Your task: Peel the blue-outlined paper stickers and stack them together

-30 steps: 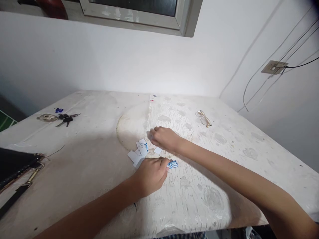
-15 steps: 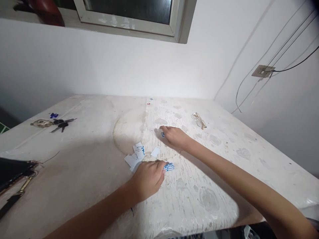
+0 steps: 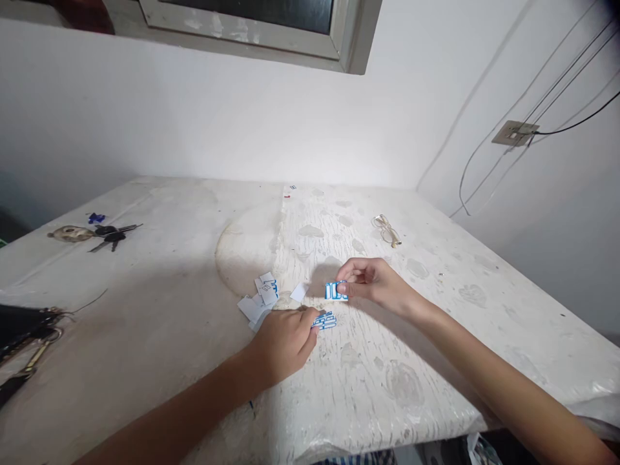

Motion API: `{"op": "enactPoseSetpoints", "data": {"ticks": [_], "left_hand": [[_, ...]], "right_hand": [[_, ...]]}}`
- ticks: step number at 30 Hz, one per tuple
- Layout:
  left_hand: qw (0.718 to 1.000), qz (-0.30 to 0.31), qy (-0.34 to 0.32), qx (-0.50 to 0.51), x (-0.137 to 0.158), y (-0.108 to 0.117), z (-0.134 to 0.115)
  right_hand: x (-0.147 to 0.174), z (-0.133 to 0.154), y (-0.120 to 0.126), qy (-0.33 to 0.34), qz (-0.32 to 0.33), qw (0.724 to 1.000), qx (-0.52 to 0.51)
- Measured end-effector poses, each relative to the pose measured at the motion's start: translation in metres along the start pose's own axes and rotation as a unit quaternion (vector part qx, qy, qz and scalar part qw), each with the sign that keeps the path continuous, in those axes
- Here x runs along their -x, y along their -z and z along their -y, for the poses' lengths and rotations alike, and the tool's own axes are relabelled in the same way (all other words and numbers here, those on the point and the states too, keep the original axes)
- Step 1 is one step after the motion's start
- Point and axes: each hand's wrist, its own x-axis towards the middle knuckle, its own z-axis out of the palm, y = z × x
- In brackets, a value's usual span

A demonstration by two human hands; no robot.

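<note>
Between the thumb and fingers of my right hand (image 3: 371,281) is a small white paper card (image 3: 332,291) with blue markings, lifted just off the table. My left hand (image 3: 287,341) pinches several similar blue-marked paper cards (image 3: 326,320), which fan out past its thumb. Beyond the left knuckles lies a loose pile of white paper cards (image 3: 265,292), some with blue lines, partly covered by that hand. A single blank paper card (image 3: 299,292) rests on the table between the pile and my right hand.
Eyeglasses (image 3: 386,231) lie on the white table (image 3: 436,336) at the right. On the left are keys (image 3: 112,234) with a fob, a blue scrap (image 3: 96,218) and a black pouch (image 3: 24,332). Behind stand the wall and a socket (image 3: 515,133) with cables.
My right hand has drawn back toward me and turned, so the blue-marked card in it now faces me. My left hand stays nearly in place with its cards. The view has shifted slightly.
</note>
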Motion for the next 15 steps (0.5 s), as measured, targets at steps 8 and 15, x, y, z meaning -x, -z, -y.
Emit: {"op": "enactPoseSetpoints", "data": {"ticks": [8, 15], "left_hand": [[1.000, 0.028, 0.012, 0.001, -0.002, 0.005, -0.001], [0.998, 0.043, 0.002, 0.044, 0.000, 0.010, -0.001]], "right_hand": [[0.033, -0.023, -0.028, 0.051, -0.010, 0.987, 0.149], [0.033, -0.032, -0.035, 0.194, 0.009, 0.940, 0.280]]}}
